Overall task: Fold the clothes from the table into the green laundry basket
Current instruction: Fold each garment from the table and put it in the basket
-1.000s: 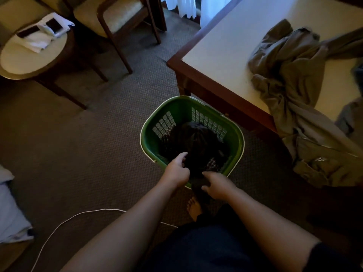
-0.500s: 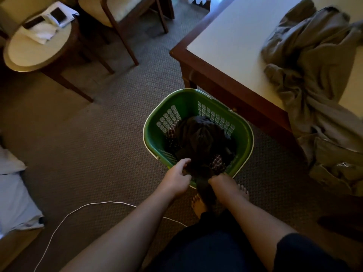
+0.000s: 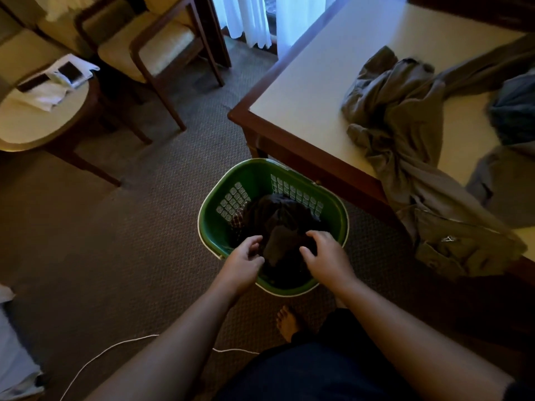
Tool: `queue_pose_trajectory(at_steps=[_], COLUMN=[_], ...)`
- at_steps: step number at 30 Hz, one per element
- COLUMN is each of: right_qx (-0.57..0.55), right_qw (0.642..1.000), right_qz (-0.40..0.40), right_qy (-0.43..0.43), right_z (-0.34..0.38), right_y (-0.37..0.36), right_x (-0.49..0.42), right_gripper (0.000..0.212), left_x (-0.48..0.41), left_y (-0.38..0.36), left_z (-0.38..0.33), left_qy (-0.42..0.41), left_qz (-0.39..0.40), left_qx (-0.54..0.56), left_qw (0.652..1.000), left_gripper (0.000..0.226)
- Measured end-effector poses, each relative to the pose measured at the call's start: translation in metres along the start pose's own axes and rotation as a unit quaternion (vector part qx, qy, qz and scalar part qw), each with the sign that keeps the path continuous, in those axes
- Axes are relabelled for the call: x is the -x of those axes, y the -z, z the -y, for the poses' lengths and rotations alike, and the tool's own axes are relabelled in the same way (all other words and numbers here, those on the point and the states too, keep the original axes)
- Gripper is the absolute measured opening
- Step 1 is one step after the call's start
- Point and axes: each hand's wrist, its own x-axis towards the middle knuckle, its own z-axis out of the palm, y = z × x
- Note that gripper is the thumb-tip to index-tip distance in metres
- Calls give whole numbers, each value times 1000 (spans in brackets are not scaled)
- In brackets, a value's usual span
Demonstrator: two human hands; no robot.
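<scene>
While the person stands over the basket (image 3: 212,233), both hands reach into its near half. The left hand (image 3: 246,261) hangs just inside the near-left rim with its fingers loosely curled, and no cloth shows between them. The right hand (image 3: 327,256) is spread wide, fingers bent downward, its fingertips at or just above the dark clothes (image 3: 278,215); the dimness hides whether they touch. Neither hand visibly grips anything. A dark folded piece (image 3: 279,244) lies on top of the pile between the two hands. A bit of plaid cloth (image 3: 238,217) peeks out at the pile's left edge, against the basket's slotted wall.

The basket sits on the carpet (image 3: 130,241), just beside the corner of the table (image 3: 318,82). On the table lies a crumpled olive garment (image 3: 405,125), unfolded, part of it hanging over the near edge toward the floor. A blue garment (image 3: 515,117) is bunched at the far right of the tabletop, touching the olive one.

A bare foot (image 3: 286,319) shows below the basket, and a white cable (image 3: 115,347) runs across the carpet near it. At the upper left stand a wooden chair (image 3: 162,47) and a round side table (image 3: 37,120) carrying papers and a phone (image 3: 69,71).
</scene>
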Motion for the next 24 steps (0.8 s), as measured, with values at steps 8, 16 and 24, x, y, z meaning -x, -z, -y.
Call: queue_pose_trajectory(at_steps=[8,16,24], right_qx=[-82,-95,75], right_qw=[990,952,979], right_qz=[-91,-262,-183], right_qy=[68,125,48], right_z=[18,6,-98], right_y=[46,122,180], right_x=[27,14,-8], right_gripper=[43,39,83], left_x=[0,-1,-13], left_y=[-34,-77,-145], left_z=[-73,-168,-221], left_qy=[-90,-184,-204], left_qz=[56,95,87], left_qx=[-44,-64,-67], left_qw=[993,976,973], left_gripper=[54,50,52])
